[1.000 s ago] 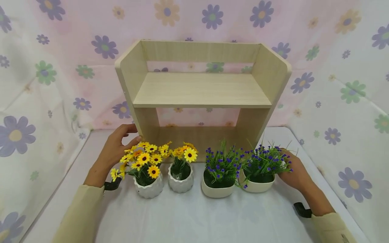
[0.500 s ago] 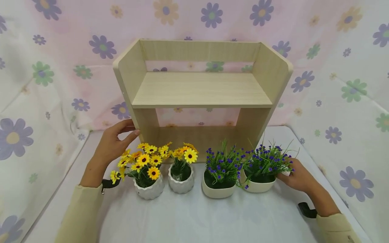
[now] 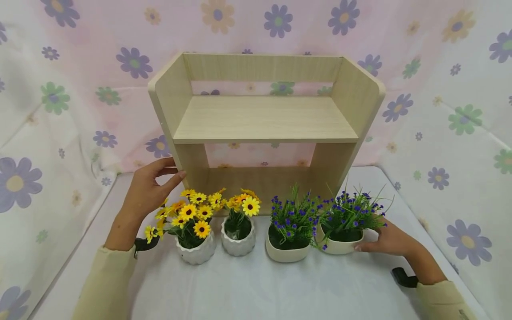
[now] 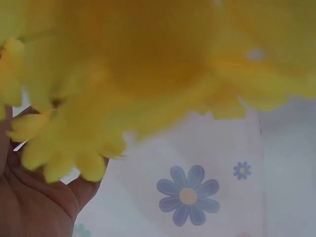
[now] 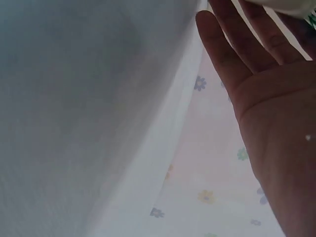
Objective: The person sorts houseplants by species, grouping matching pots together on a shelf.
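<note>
In the head view, my left hand (image 3: 146, 190) is at the lower left side of the wooden shelf (image 3: 264, 118). Its thumb touches the front edge, while the fingertips are hidden along the outer side. Two white pots hold yellow artificial flowers: a fuller one (image 3: 197, 254) near this hand, a smaller one (image 3: 238, 242) beside it. My right hand (image 3: 394, 240) spreads around the rightmost cream pot (image 3: 340, 246) of purple flowers, thumb against its lower wall. Its fingers (image 5: 229, 59) look straight in the right wrist view. Another cream pot (image 3: 286, 254) with purple flowers stands to its left.
A white cloth covers the table (image 3: 240, 289). The shelf has two levels and stands behind the row of pots. Flower-print curtains (image 3: 256, 26) enclose the back and both sides. Yellow petals (image 4: 158, 59) block much of the left wrist view.
My left hand has risen slightly along the shelf's side. The right hand has shifted slightly outward, and its thumb has come down to the cream pot's wall. The pots stay in place.
</note>
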### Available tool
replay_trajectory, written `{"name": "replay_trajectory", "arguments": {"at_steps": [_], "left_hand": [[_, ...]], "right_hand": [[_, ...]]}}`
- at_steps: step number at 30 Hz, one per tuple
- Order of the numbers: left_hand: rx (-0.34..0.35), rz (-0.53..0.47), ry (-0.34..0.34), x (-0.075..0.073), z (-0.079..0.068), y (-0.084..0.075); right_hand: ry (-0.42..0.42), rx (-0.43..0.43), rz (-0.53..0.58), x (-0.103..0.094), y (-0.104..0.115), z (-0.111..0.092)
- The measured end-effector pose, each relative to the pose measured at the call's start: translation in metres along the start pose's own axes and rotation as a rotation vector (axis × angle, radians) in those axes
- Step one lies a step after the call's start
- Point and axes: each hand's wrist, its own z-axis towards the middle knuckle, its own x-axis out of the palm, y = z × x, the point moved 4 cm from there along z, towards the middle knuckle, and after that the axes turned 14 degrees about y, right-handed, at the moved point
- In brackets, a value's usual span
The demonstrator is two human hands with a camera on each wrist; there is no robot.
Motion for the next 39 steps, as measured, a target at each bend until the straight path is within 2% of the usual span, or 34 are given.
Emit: {"name": "replay_trajectory", "arguments": {"at_steps": [5, 10, 16, 27, 32, 35, 39], "left_hand": [[0.011, 0.008, -0.009, 0.0023, 0.0006, 0.0003], [0.014, 0.018, -0.017, 0.0023, -0.0002, 0.001], [0.015, 0.017, -0.018, 0.0023, -0.001, 0.0023], [0.027, 0.009, -0.017, 0.0035, -0.0005, 0.0029], [0.011, 0.023, -0.015, 0.005, 0.0, 0.0042], [0.0, 0.029, -0.016, 0.0047, -0.001, 0.0052], [0.026, 0.024, -0.022, 0.0036, -0.0021, 0.0049]], "right_hand": [[0.002, 0.06, -0.146, 0.0032, 0.0027, 0.0047], [0.018, 0.086, -0.101, 0.0035, 0.0011, 0.0065], [0.016, 0.068, -0.073, 0.0033, 0.0016, 0.0083], [-0.047, -0.039, 0.003, 0.0041, 0.0012, 0.0098], [-0.055, -0.07, 0.043, 0.0034, 0.0015, 0.0085], [-0.059, -0.07, 0.054, 0.0032, 0.0016, 0.0079], [-0.062, -0.035, 0.043, 0.0023, 0.0039, 0.0056]]}}
